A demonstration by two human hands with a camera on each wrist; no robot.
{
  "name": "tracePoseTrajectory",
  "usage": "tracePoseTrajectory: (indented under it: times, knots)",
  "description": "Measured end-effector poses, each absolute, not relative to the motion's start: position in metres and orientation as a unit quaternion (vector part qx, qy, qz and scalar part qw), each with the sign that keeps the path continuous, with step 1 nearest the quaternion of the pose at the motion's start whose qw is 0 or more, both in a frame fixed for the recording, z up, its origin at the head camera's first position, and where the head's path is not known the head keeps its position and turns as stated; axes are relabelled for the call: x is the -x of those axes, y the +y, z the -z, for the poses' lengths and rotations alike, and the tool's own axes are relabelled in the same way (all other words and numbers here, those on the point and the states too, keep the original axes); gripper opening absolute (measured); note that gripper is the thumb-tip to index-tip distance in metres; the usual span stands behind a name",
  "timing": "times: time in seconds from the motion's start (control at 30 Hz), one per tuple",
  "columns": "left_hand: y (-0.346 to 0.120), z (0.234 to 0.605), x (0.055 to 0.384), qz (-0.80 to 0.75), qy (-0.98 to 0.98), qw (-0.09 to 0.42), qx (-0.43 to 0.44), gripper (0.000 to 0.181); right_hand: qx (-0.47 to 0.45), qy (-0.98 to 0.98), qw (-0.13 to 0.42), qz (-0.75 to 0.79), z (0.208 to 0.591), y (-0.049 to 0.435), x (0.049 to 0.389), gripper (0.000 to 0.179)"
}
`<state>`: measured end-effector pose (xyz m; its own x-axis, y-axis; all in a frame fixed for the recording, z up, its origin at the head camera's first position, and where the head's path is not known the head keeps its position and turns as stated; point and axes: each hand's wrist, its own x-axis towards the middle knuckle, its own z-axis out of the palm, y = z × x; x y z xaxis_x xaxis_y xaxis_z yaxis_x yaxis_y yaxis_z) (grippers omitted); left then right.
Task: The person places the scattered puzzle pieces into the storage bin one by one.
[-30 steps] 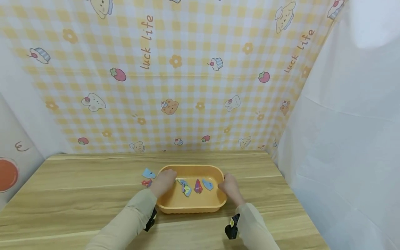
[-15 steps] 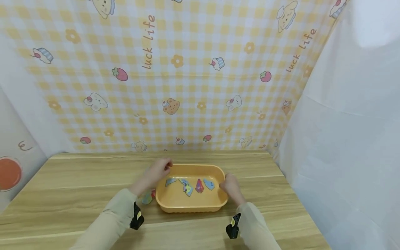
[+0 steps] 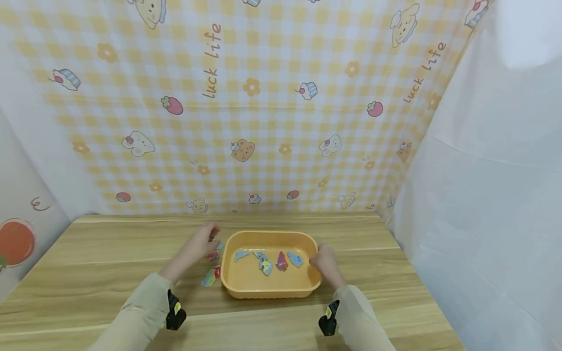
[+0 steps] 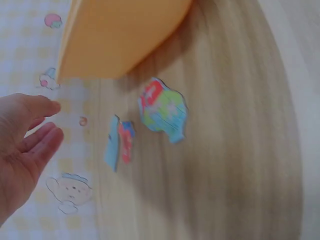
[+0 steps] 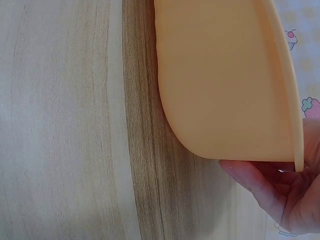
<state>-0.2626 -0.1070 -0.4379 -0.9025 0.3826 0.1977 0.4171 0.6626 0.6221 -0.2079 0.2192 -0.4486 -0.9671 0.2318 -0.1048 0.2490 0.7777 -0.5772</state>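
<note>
My right hand [image 3: 326, 265] grips the right end of an orange plastic basin [image 3: 272, 294], thumb over the rim and fingers against the outer wall [image 5: 225, 90]. Inside the basin lie several flat, irregular puzzle pieces: a light-blue piece [image 3: 241, 255] at the left, a yellow-and-blue piece [image 3: 265, 264], a red-purple piece [image 3: 282, 262] and another blue piece [image 3: 295, 259]. My left hand [image 3: 199, 243] hovers left of the basin, thumb and fingers apart and holding nothing. Near it on the table are a green-and-red piece [image 4: 165, 110], a blue piece [image 4: 112, 145] and a red piece [image 4: 126, 142].
The basin stands on a wood-grain table [image 3: 131, 263]. A yellow checked cloth [image 3: 263, 122] hangs behind the table's back edge, and a white sheet [image 3: 483, 195] hangs along the right side. Black wrist cameras are strapped below both hands.
My left hand has come out of the basin and moved left over the loose pieces. A light-blue piece now shows in the basin's left part. The right hand keeps its hold.
</note>
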Motion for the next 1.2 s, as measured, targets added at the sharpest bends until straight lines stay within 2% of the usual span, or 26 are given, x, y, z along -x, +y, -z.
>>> tracePoseTrajectory:
  times: [0.17,0.43,0.57,0.8,0.93,1.1,1.2]
  knots:
    - [-0.113,0.445,0.262,0.345,-0.918,-0.014,0.195,0.034,-0.133,0.945,0.016,0.299,0.449,0.221,0.209,0.02]
    - [-0.116,0.463,0.266,0.338,-0.932,-0.036,0.126,0.035,-0.14,0.939,0.021,0.313,0.45,0.222,0.207,0.026]
    - [-0.118,0.471,0.269,0.339,-0.935,-0.036,0.103,0.045,-0.139,0.939,0.026,0.314,0.449,0.22,0.206,0.027]
    - [-0.117,0.482,0.273,0.32,-0.943,-0.044,0.076,0.074,-0.128,0.945,0.01,0.302,0.462,0.223,0.21,0.027]
    - [-0.115,0.483,0.275,0.306,-0.948,-0.047,0.075,0.082,-0.14,0.942,0.019,0.304,0.452,0.217,0.204,0.026]
    - [-0.111,0.48,0.279,0.286,-0.954,-0.049,0.07,0.082,-0.133,0.947,0.013,0.292,0.448,0.216,0.203,0.018]
    - [-0.109,0.476,0.281,0.282,-0.956,-0.054,0.063,0.073,-0.131,0.947,0.01,0.293,0.45,0.217,0.204,0.017]
